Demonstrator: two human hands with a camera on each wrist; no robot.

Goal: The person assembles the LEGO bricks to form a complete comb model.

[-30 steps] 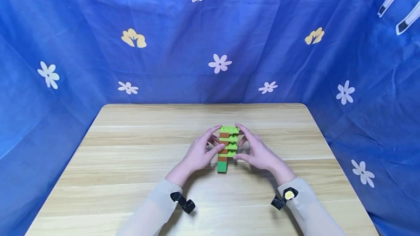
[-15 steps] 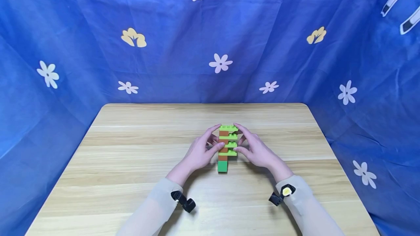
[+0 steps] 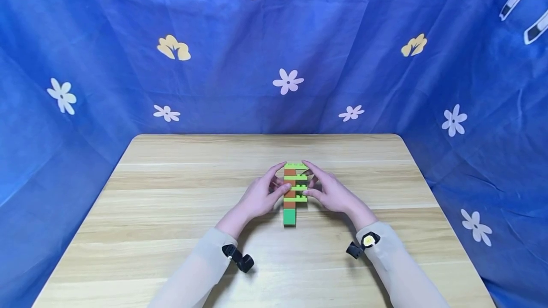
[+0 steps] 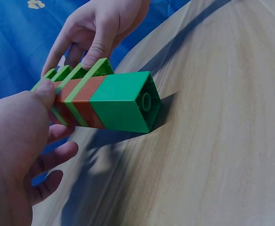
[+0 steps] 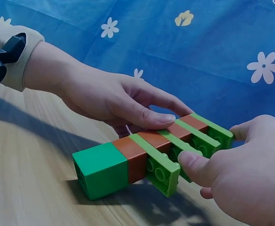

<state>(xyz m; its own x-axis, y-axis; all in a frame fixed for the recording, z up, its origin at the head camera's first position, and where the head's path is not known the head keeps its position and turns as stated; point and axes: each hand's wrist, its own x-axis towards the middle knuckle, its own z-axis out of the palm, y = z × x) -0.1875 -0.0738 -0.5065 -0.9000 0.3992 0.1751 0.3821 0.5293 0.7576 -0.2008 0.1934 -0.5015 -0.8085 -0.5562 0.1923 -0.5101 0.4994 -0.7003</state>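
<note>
Between both hands is a tower of toy building bricks (image 3: 289, 205), with a green block (image 5: 100, 167) at the near end. Beyond it, brown bricks (image 4: 91, 109) alternate with lime plates (image 5: 157, 161) that jut out to the right. The left hand (image 3: 258, 198) grips the tower's left side, its thumb lying on the brown part. On the right, the right hand (image 3: 335, 195) pinches the jutting plates, its thumb on a plate end and index finger at the top plate. In the left wrist view the green block's hollow underside (image 4: 148, 101) shows, with a shadow beside it.
A wooden table (image 3: 171, 241) lies under the hands. Blue cloth (image 3: 222, 61) with flower prints hangs behind it and along both sides. Small black cameras (image 3: 238, 258) are strapped to both sleeved wrists.
The tower has tipped slightly, so less of the plates' studs shows and more of the green block's face. Its upper end and the right hand have shifted slightly left. Both hands keep their hold.
</note>
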